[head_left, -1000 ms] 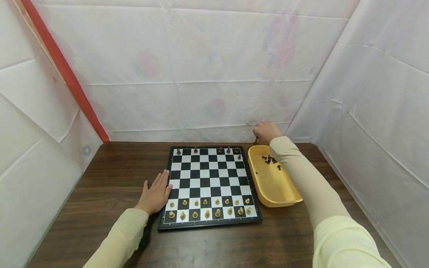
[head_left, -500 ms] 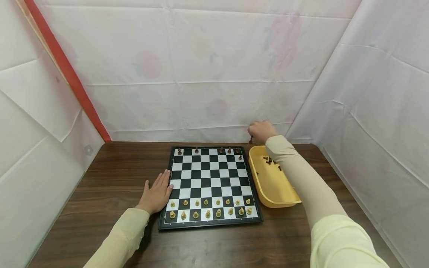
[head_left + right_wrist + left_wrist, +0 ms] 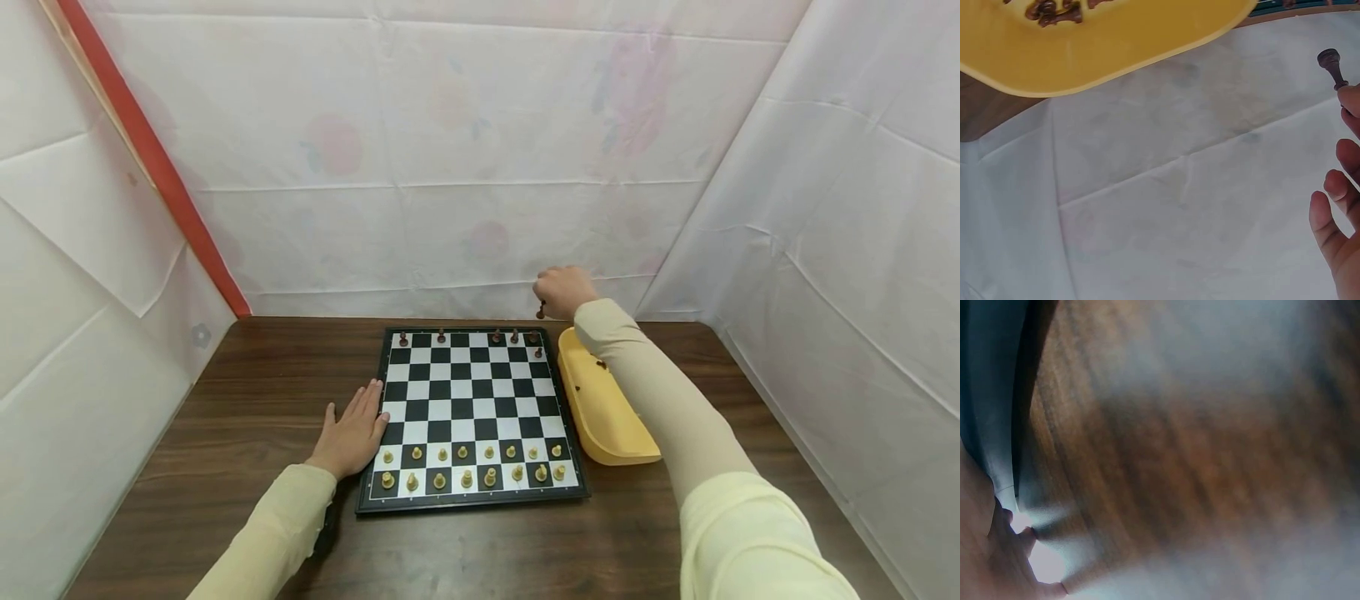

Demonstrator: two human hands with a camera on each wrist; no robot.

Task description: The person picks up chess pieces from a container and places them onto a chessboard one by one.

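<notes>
Pinching: small dark brown wooden chess piece (image 3: 540, 311), held by right hand (image 3: 564, 292) fingers at the black-and-white chessboard's (image 3: 471, 417) one o'clock; left hand (image 3: 349, 433) laid flat, fingers straight, at eight o'clock.

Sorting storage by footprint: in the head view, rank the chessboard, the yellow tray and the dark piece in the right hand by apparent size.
1. Chessboard, clearly largest.
2. Yellow tray, partly hidden behind the right arm.
3. Dark piece, tiny, pinched by the right hand.

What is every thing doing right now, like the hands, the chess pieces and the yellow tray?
right hand: raised, pinching a dark chess piece
left hand: flat, at the board's edge
chessboard: flat on the table
light pieces: upright in two near rows
yellow tray: open, holding dark pieces
</notes>
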